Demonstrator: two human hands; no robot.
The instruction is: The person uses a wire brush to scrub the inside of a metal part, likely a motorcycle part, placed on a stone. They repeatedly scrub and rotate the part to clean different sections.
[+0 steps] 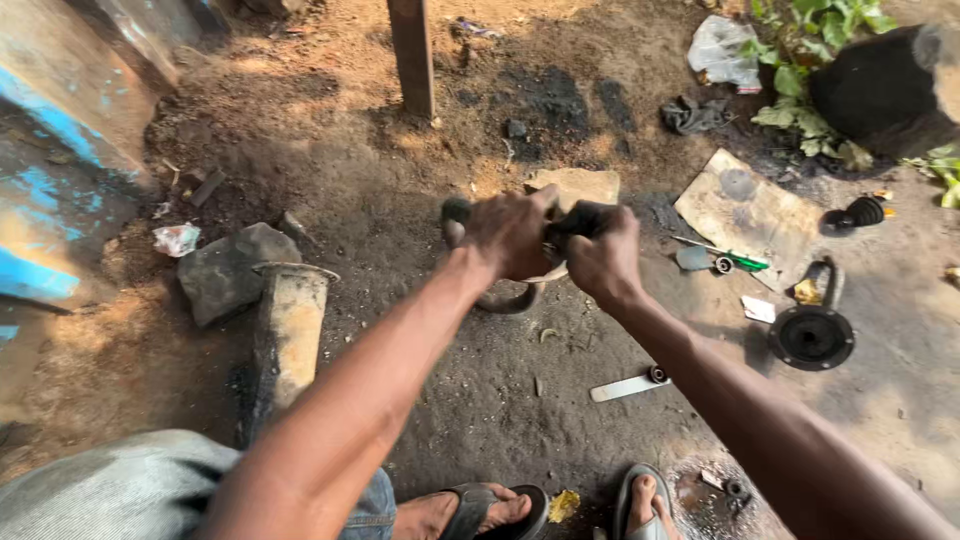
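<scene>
Bare, oil-darkened earth fills the frame; sunlight on the upper half, shade toward the bottom.

Centre of frame: both hands meet over the ground. Left hand [510, 235] is fisted around a dark, curved rubber hose [505, 300]; the hose loops out below the fist and one end pokes up at the hand's left side. Right hand [600, 250] is clenched just beside the left, knuckles touching or nearly so, fingers wrapped tight around something pale that crosses between the two hands. What that pale piece is, I cannot tell; the fingers hide most of it.

Position of hose relative to fingers: enclosed by the left fingers at the top of its curve, hanging free beneath both hands, clear of the ground as far as I can judge.

Progress, judged from layout only: work looks mid-way. Parts lie loose at right of frame: a round black flanged disc [812, 337], a ribbed black boot [866, 211], a green-handled tool [735, 260] on a flat board [750, 215]. A flat metal strip [625, 387] lies below the hands. None of these are joined to the hose yet.

Lower left: a metal stake [288, 330] stands beside a grey rock [225, 270]. Sandalled feet at the bottom edge.
</scene>
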